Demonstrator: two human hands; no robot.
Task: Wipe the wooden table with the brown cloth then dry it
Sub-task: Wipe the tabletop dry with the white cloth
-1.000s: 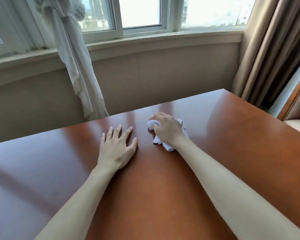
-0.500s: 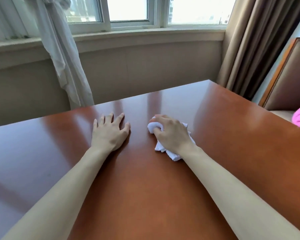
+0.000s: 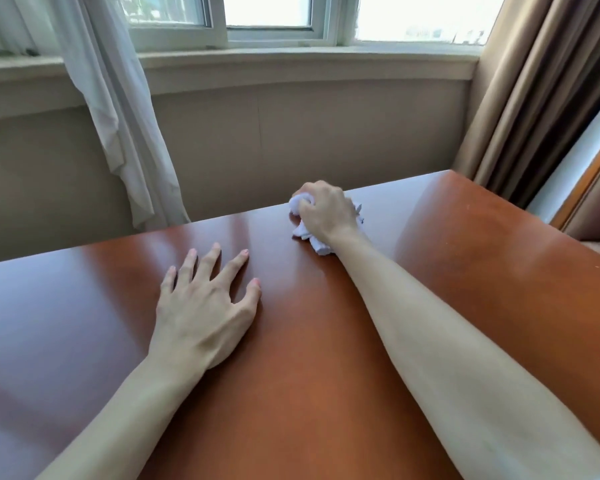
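The glossy reddish-brown wooden table (image 3: 465, 289) fills the lower part of the head view. My right hand (image 3: 328, 211) grips a crumpled white cloth (image 3: 321, 245) and holds it down on the tabletop close to the far edge. Bits of the cloth stick out past my fingers and below my wrist. My left hand (image 3: 201, 306) lies flat on the table, nearer to me and to the left, with its fingers spread and nothing in it. No brown cloth is in view.
Beyond the table's far edge runs a beige wall below a window sill (image 3: 291, 60). A white sheer curtain (image 3: 125, 126) hangs at the left, a brown curtain (image 3: 534, 98) at the right. A wooden-framed chair back (image 3: 589, 188) stands at the far right.
My right hand has slid the white cloth away from me, up to the table's far edge. My left hand has stayed flat on the table with its fingers spread a bit wider.
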